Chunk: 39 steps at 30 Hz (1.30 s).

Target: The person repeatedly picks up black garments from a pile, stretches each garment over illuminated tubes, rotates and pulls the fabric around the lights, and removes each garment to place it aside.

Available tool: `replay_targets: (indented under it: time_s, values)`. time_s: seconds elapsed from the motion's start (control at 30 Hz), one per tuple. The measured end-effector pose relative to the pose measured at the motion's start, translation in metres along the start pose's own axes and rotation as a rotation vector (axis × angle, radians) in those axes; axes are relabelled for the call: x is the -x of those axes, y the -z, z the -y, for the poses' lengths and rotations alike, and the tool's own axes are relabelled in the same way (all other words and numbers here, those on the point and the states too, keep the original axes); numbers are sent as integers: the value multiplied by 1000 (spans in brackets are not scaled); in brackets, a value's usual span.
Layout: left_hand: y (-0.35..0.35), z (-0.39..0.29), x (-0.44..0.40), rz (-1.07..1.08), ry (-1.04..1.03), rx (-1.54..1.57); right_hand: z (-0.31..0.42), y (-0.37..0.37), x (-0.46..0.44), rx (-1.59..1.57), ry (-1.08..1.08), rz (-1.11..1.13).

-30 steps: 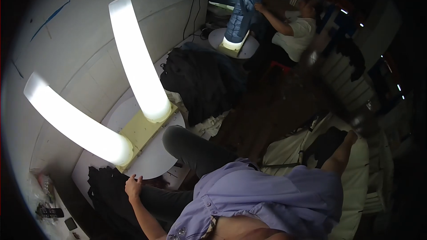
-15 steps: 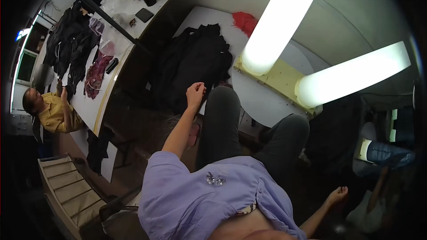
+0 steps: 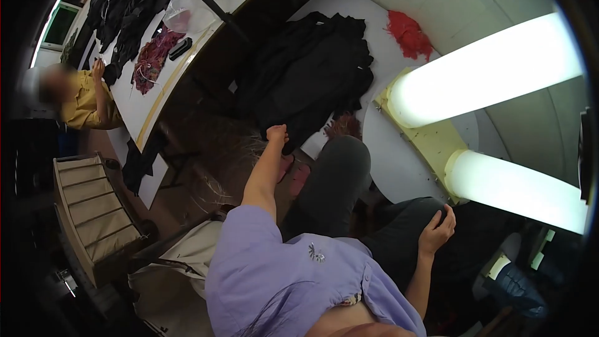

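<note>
My left hand [image 3: 277, 133] is stretched forward, its fingers curled into a fist at the near edge of a pile of black garments [image 3: 306, 72]. Whether any cloth is pinched in it is hidden. My right hand [image 3: 438, 229] lies on my right knee [image 3: 409, 212] with the fingers stretched out, and nothing shows in it. The black pile rests on a white table [image 3: 380, 50], beside a heap of red threads [image 3: 409, 34]. A brownish-red bundle of threads [image 3: 344, 126] sits just beyond my left knee [image 3: 342, 162].
Two lit tube lamps [image 3: 493, 84] on a yellowish holder [image 3: 418, 134] hang above the table. On the left, a person in yellow [image 3: 90, 100] handles dark cloth at another white table [image 3: 134, 109]. A cloth-covered folding chair or rack [image 3: 97, 209] stands nearby.
My right hand has come in from the side onto my knee. My left hand stays extended near the black pile, fingers closed. The whole view has shifted, and the lamps appear farther right.
</note>
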<state>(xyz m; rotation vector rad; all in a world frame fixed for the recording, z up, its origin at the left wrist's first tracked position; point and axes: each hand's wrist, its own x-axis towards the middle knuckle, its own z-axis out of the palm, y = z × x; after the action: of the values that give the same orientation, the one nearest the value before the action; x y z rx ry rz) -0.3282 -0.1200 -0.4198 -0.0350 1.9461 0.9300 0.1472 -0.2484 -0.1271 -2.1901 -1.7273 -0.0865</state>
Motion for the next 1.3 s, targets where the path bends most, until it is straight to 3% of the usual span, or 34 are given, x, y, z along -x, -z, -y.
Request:
replay_targets:
  time_s: [0.07,0.33,0.47,0.6,0.7,0.83,1.0,1.07,1.2,1.3]
  values:
    - [-5,6,-17,-103,195,83,0,-2,-4,-6,-10,16]
    - [-32,10,-57,-152,339,754,7,-6,-19,-24,3,70]
    - [-42,9,-91,-102,393,811,14,-7,-26,-30,16,94]
    - [-52,-4,-74,-144,332,745,16,-7,-27,-24,14,99]
    - [-48,-13,-61,-22,316,875,14,-7,-25,-17,12,91]
    - [-39,-85,19,-2,-49,742,13,-5,-21,-23,6,74]
    - [-16,-185,95,301,-737,573,6,-5,-14,-28,17,25]
    - [-11,-226,145,310,-1172,365,3,-4,-11,-36,16,3]
    - [2,-290,257,346,-1634,304,-4,-2,-2,-45,15,-41]
    - [13,-320,346,514,-1730,349,-10,-1,3,-18,25,-45]
